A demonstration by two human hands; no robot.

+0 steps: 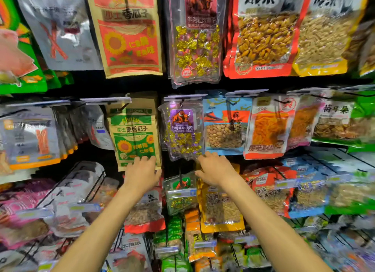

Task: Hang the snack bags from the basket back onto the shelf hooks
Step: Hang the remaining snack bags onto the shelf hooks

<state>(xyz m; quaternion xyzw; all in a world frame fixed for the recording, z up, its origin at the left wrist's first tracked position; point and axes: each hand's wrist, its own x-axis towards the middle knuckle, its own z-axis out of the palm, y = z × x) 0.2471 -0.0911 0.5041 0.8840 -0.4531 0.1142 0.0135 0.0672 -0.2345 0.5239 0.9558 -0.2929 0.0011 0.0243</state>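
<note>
Left hand: fingers spread flat on green sunflower-seed bag, gripping nothing | Right hand: open, fingertips touching clear candy bag bottom edge

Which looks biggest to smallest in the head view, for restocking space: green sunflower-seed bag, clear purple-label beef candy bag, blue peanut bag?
1. Green sunflower-seed bag.
2. Clear purple-label beef candy bag and blue peanut bag: look alike, partly overlapped, so unranked.
</note>
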